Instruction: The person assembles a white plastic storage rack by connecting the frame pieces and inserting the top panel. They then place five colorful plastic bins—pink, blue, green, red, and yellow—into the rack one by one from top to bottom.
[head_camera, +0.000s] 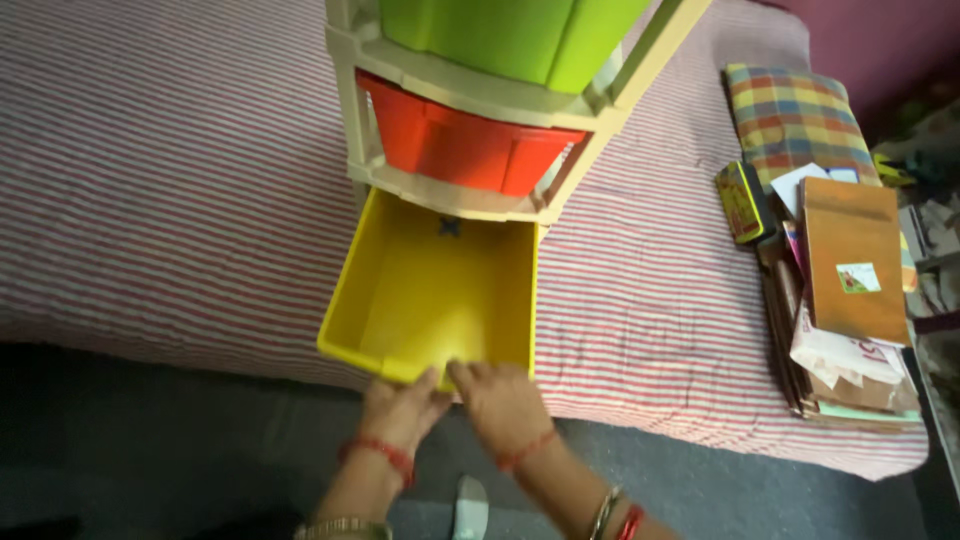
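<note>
Grey floor (700, 480) nearest, then a striped bed (180, 200) carrying everything. Left hand (400, 410) and right hand (505, 405) meet at the front lip of the yellow drawer (430, 300), fingers curled over its edge, gripping only that. Drawer is pulled out, empty, overhanging the bed edge. Best handled with both hands level and an even, straight motion. Behind: cream drawer unit (470, 90), orange drawer (460, 145), green drawer (510, 35). Book stack (850, 270) sits well apart at right; open bed at left.

Soft indoor light, dark floor at the bottom, slight motion blur, saturated colours
</note>
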